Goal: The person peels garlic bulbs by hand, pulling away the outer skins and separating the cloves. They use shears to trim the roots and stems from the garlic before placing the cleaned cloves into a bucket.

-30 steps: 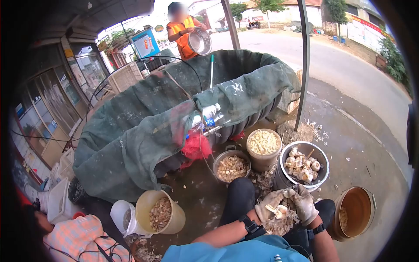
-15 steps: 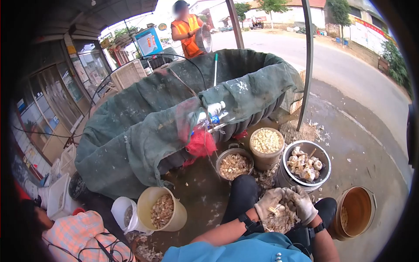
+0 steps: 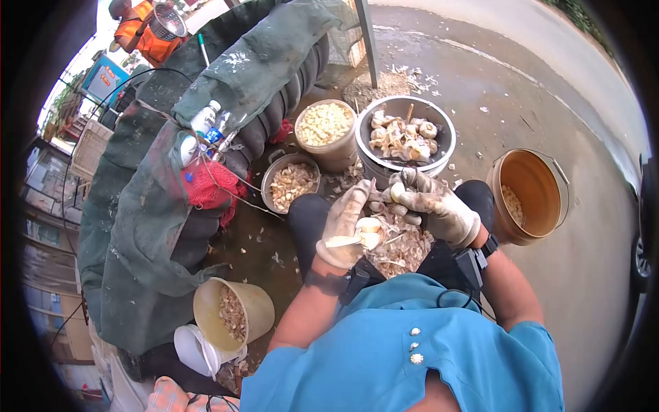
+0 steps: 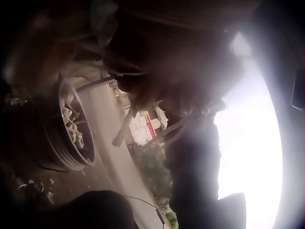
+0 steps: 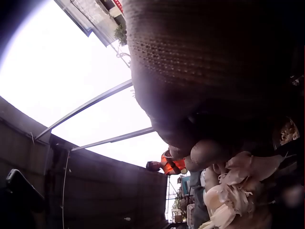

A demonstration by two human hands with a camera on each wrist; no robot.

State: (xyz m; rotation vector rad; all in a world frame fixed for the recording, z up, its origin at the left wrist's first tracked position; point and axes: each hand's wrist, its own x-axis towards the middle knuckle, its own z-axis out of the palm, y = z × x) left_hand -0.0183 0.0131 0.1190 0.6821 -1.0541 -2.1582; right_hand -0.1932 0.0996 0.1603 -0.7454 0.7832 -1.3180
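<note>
In the head view, both hands wear soiled pale gloves above the lap. The left hand holds pale garlic pieces against its palm, its fingertips beside the right hand's. The right hand pinches a pale clove between thumb and fingers. Garlic skins lie in the lap below. Close up in the right wrist view are the right glove and garlic with loose papery skin. The left hand is dark and blurred in the left wrist view.
Ahead stand a bucket of garlic bulbs, a bucket of pale cloves and a pot of garlic pieces. An orange-brown bucket is at right, a cream bucket at left. Beyond the green cloth, a person holds a metal basket.
The head view has tilted down and turned, so the hands and buckets appear larger and higher. A gap shows between the palms, with the right hand's pinched clove now visible.
</note>
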